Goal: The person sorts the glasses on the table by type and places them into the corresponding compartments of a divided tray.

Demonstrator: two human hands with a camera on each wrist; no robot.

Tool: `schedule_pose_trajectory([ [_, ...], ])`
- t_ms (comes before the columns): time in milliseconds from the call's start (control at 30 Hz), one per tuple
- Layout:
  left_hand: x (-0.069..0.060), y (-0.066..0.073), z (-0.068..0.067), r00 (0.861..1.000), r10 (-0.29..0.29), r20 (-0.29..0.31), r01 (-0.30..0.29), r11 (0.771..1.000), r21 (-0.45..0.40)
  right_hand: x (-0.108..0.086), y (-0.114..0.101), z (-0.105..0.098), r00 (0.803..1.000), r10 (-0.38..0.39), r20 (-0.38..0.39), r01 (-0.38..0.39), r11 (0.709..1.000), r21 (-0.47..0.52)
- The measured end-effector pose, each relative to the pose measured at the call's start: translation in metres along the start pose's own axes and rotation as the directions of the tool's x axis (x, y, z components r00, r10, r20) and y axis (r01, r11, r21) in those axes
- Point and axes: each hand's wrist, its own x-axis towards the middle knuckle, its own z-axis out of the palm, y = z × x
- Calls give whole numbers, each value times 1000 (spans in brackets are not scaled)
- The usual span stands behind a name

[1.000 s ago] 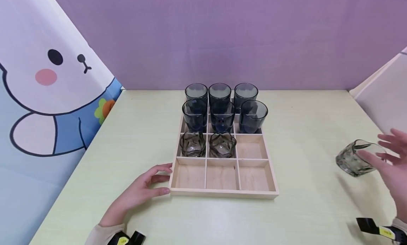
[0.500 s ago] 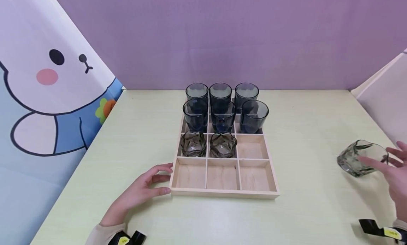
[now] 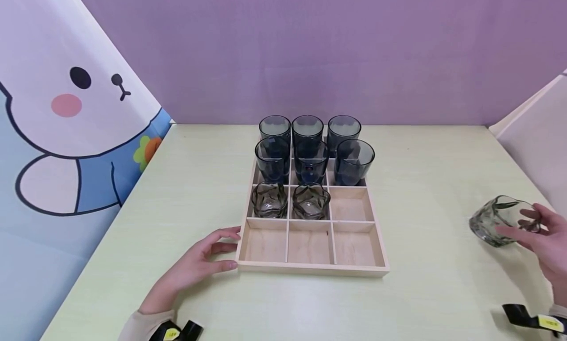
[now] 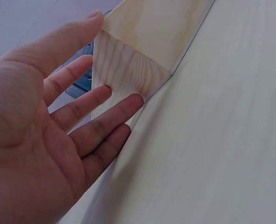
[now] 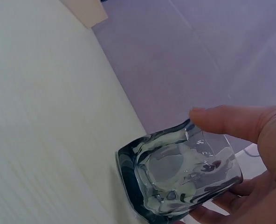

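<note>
At the right side of the table, my right hand point(image 3: 549, 245) holds a clear, faintly grey-green drinking glass point(image 3: 489, 225) with wavy sides. In the right wrist view the thumb lies on one side of this glass point(image 5: 175, 172) and the fingers on the other. My left hand point(image 3: 197, 262) rests against the left side of a wooden divided tray point(image 3: 310, 269). Its fingers point(image 4: 121, 109) are loosely extended along the tray's side. Two similar wavy glasses, one on the left point(image 3: 269, 203) and one in the middle point(image 3: 311, 203), stand in the tray's third row from the back.
Several dark blue glasses point(image 3: 353, 164) fill the two back rows of the tray. The right compartment point(image 3: 351, 204) of the third row and the front row point(image 3: 265, 241) show bare wood. A purple backdrop point(image 3: 310, 50) rises behind the table point(image 3: 425, 183).
My right hand has closed in on the wavy glass, its fingers now bent around the glass's near right side. The left hand and tray have stayed put.
</note>
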Motion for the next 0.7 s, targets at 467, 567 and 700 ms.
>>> schedule_pose_trajectory([
  [467, 0, -1, 0, 1000, -2, 4, 2, 1000, 0, 3, -5, 3, 996, -60, 60, 73, 967, -243],
  [567, 0, 0, 0, 1000, 4, 2, -4, 1000, 5, 0, -16, 15, 998, -25, 64, 46, 932, -360],
  [700, 0, 1, 0, 1000, 0, -3, 0, 1000, 9, 0, -25, 30, 997, 20, 79, 22, 864, -502],
])
